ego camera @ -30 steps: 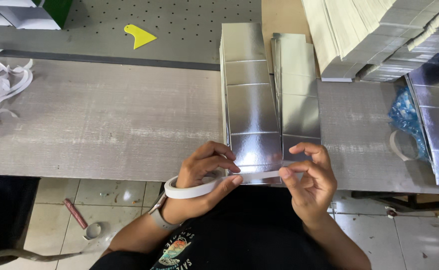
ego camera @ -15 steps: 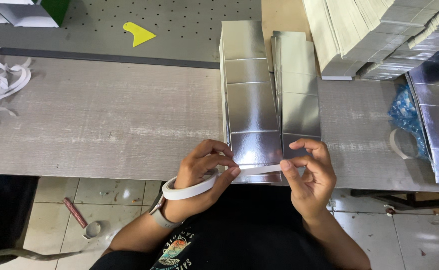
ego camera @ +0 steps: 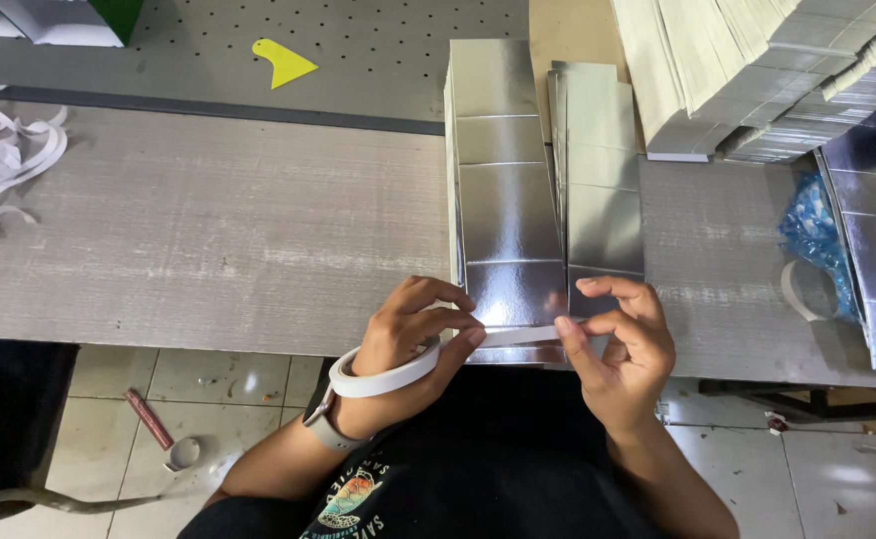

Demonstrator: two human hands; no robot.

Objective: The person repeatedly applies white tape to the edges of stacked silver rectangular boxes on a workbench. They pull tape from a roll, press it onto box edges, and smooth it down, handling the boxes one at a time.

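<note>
White tape roll (ego camera: 383,376) gripped in left hand (ego camera: 413,339); right hand (ego camera: 618,344) pinches its pulled strip (ego camera: 518,336). Strip crosses silver card stack (ego camera: 508,200); stack's near edge hidden behind fingers.

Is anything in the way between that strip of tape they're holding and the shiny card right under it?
Nothing visible. The left hand and right hand stretch the white tape strip across the near end of the silver card, with no object showing between the two.

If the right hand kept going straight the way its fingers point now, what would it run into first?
The right hand points left along the white tape strip, so it would most likely meet the left hand holding the tape roll. Depth is hard to judge.
</note>
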